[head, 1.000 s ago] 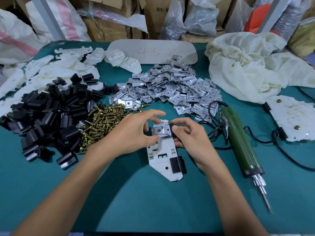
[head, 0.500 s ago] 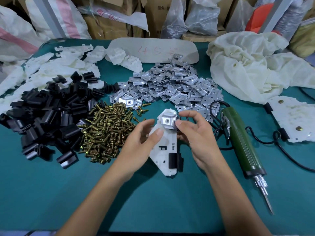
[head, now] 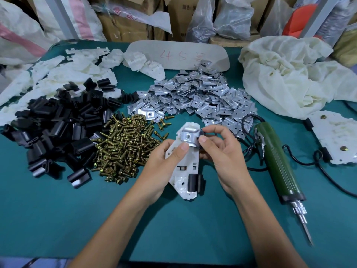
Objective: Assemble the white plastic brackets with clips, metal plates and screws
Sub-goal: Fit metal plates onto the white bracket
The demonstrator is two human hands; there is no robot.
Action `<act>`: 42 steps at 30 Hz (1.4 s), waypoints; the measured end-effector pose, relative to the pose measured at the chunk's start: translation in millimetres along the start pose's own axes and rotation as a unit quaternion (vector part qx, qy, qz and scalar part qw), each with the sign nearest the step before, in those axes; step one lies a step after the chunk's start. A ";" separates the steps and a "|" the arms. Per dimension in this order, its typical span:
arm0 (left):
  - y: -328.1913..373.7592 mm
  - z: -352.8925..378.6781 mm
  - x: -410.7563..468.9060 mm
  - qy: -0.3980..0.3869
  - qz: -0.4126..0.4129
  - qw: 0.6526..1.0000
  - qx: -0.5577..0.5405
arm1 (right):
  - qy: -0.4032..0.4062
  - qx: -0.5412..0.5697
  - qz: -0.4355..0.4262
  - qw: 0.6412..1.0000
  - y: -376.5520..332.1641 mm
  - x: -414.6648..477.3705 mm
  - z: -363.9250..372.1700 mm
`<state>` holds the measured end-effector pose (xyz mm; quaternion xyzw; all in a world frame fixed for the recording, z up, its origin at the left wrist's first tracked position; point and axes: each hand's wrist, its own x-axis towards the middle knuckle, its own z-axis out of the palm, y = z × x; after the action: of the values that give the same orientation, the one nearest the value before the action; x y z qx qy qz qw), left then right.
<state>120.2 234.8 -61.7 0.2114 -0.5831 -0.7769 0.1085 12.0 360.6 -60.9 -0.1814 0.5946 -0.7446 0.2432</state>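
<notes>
White bracket (head: 185,163), black clip (head: 193,183) at its 5 o'clock; I'm gripping it in left hand (head: 164,167), right hand (head: 222,151) pinching metal plate (head: 188,137) at 12 o'clock.

A teal table (head: 58,219) fills most of the frame. A crumpled cream cloth (head: 289,74) lies at the upper right. A grey board (head: 177,55) with red writing lies at the top centre. A green screwdriver (head: 278,165) lies at the right, its tip toward the lower right. Behind the table stand cardboard boxes (head: 125,26), woven sacks (head: 19,35) at the upper left, and plastic bags (head: 231,18).
</notes>
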 end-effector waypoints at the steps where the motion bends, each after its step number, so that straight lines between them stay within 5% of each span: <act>1: -0.1 -0.7 0.1 0.004 0.000 1.000 -0.006 | -0.002 0.002 0.000 1.000 0.3 -0.4 0.5; 28: 0.5 -3.2 -3.1 0.021 0.011 1.000 0.019 | 0.011 -0.009 -0.018 1.000 -3.2 -5.9 9.1; 42: 0.5 0.7 -2.1 0.045 0.011 0.999 0.009 | 0.011 0.048 0.045 0.998 0.1 -3.2 7.2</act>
<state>121.7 236.2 -60.7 0.2408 -0.5871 -0.7599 0.1409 18.7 356.7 -59.3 -0.1345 0.5679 -0.7626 0.2789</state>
